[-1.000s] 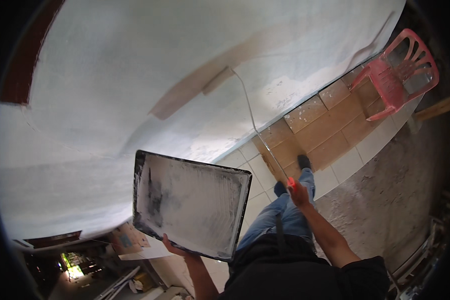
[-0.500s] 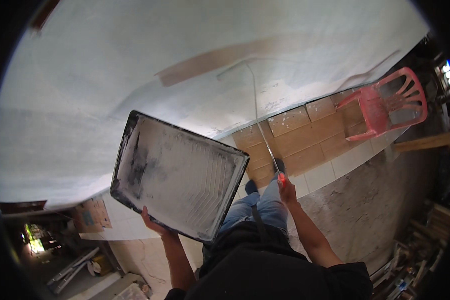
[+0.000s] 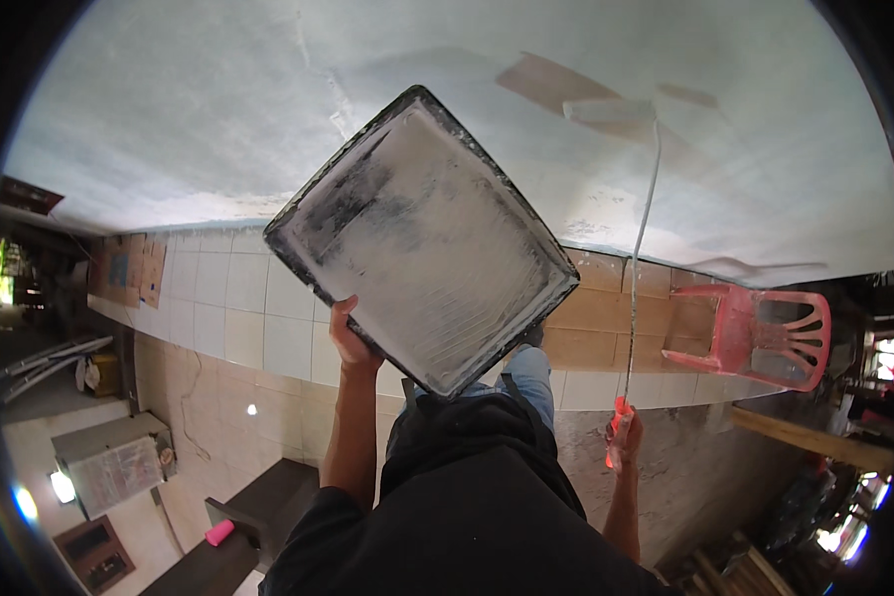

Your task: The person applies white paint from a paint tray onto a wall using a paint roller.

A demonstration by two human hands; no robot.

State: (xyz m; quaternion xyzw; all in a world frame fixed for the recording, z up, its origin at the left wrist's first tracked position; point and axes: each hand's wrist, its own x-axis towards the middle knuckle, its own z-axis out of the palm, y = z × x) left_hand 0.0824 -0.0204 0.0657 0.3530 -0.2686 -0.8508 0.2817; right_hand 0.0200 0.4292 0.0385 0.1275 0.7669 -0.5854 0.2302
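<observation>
My left hand (image 3: 356, 338) grips the near-left edge of a black paint tray (image 3: 437, 248), its thumb over the rim. Whitish paint coats the tray's inside, with ridges showing at the near-right end and darker smears at the far-left one. The fingers beneath it are hidden. My right hand (image 3: 624, 438) is closed around the red handle of a paint roller (image 3: 643, 228). Its long thin rod reaches forward to the white roller head, which is at the pale wall (image 3: 209, 119), beside a brownish patch (image 3: 541, 81). I cannot tell whether the roller head touches the wall.
A red plastic chair (image 3: 735, 336) lies at the right by the wall's foot. Brown cardboard (image 3: 591, 323) covers part of the white tiled floor (image 3: 248, 308). A wooden plank (image 3: 815, 437) is at the right. Dark furniture with a pink cup (image 3: 220, 532) stands lower left.
My view has turned. The tray is farther forward and tilted differently, still in my left hand. My right hand has moved right with the roller, whose head now shows clearly at the wall.
</observation>
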